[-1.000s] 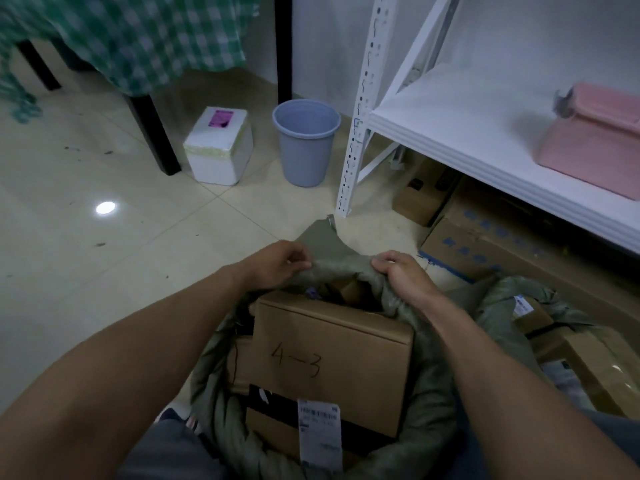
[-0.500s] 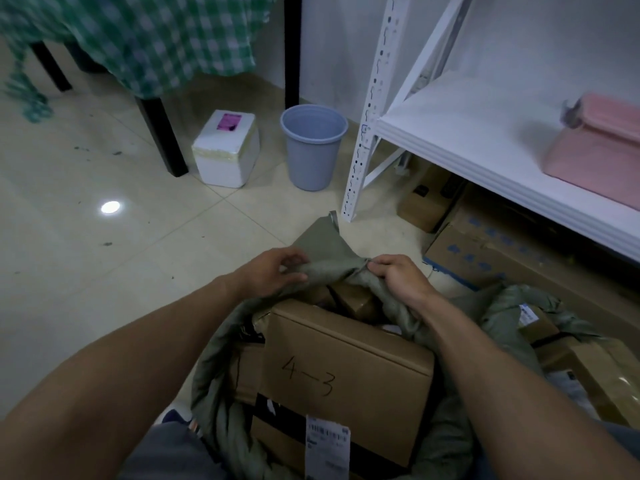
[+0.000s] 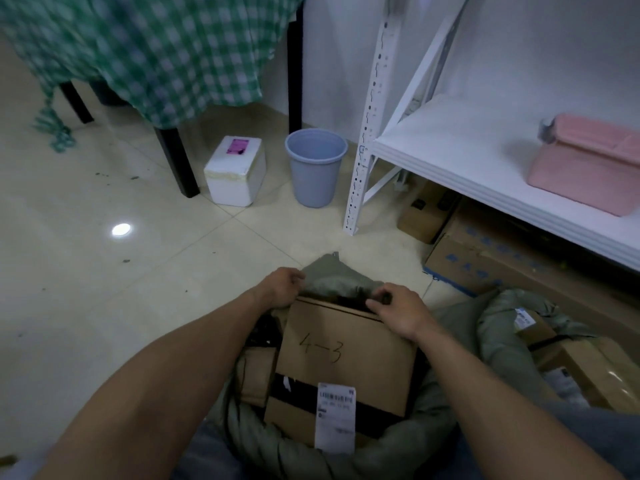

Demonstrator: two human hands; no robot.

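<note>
Two hands at the far rim of a grey-green sack [image 3: 334, 271], set on the tiled floor [image 3: 138, 306] directly below the camera, near the foot of a white metal shelf [image 3: 467, 157]. Left hand [image 3: 282, 287]: fingers curled together, pinching the fabric edge at its left end. Right hand [image 3: 398, 311]: fingers bent and clamped on the same edge further right, heel of the palm over the top corner of the cardboard box [image 3: 346, 351]; exact fingertip contact partly lost in shadow. Judged purpose of the grip: drawing the mouth apart and back off the box, for access to the contents. Near rim rolled down into a thick, soft coil, presumably to the same end.

Sack: woven, limp, creased, matt. Box: plain brown card, rectangular, standing inside the sack and leaning toward the camera; "4—3" handwritten on the face, black band below, white printed label [image 3: 336, 415] across it. Smaller brown carton [image 3: 258, 375] wedged just beside it on the left, also inside the sack.

Surroundings: second sack [image 3: 502, 317] of parcels to the right; blue plastic bin [image 3: 315, 168] and white foam box [image 3: 235, 171] well apart, beyond; pink item [image 3: 588, 164] on the shelf; printed cartons [image 3: 485, 261] beneath it.
</note>
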